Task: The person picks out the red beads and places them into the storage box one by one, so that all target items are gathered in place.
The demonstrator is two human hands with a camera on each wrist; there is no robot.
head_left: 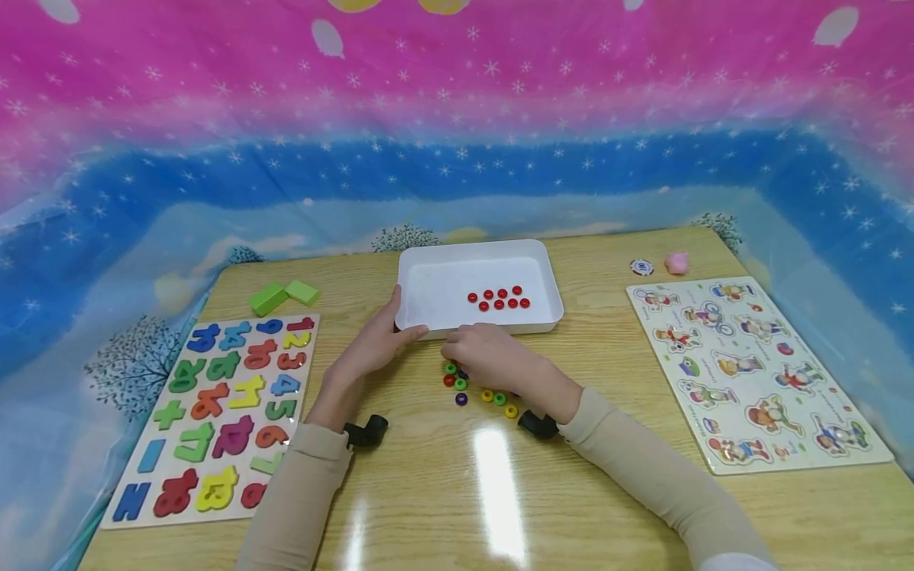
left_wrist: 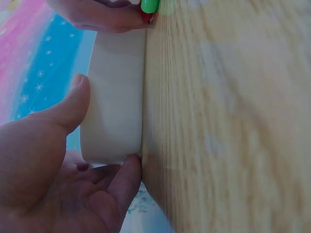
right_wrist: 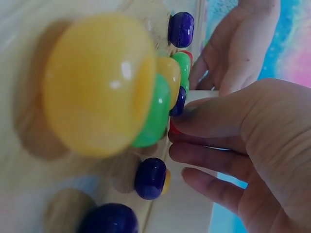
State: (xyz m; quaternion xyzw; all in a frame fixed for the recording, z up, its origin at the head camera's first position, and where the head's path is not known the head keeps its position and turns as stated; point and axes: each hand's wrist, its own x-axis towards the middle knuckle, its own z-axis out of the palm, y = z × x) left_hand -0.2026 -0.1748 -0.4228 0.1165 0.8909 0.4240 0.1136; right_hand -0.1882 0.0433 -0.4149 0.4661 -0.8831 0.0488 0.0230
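Note:
A white tray [head_left: 434,287] lies on the table with several red beads [head_left: 499,304] in its right half. My left hand [head_left: 376,339] grips the tray's front left corner, thumb at the front rim and fingers around the side. Just before the tray's front wall, my right hand [head_left: 491,357] reaches down among loose beads. In the right wrist view, its thumb and forefinger pinch a red bead [right_wrist: 174,127], mostly hidden by the fingers. Around it lie green [head_left: 460,384], yellow [head_left: 487,395] and purple beads [head_left: 461,399], partly covered by the hand in the head view.
A number puzzle board [head_left: 159,458] lies at the left, with green blocks [head_left: 268,299] behind it. On the right is a picture puzzle board [head_left: 685,388]. Behind that sit a poker chip [head_left: 641,267] and a pink pig figure [head_left: 677,262]. A patterned cloth [head_left: 457,182] surrounds the table.

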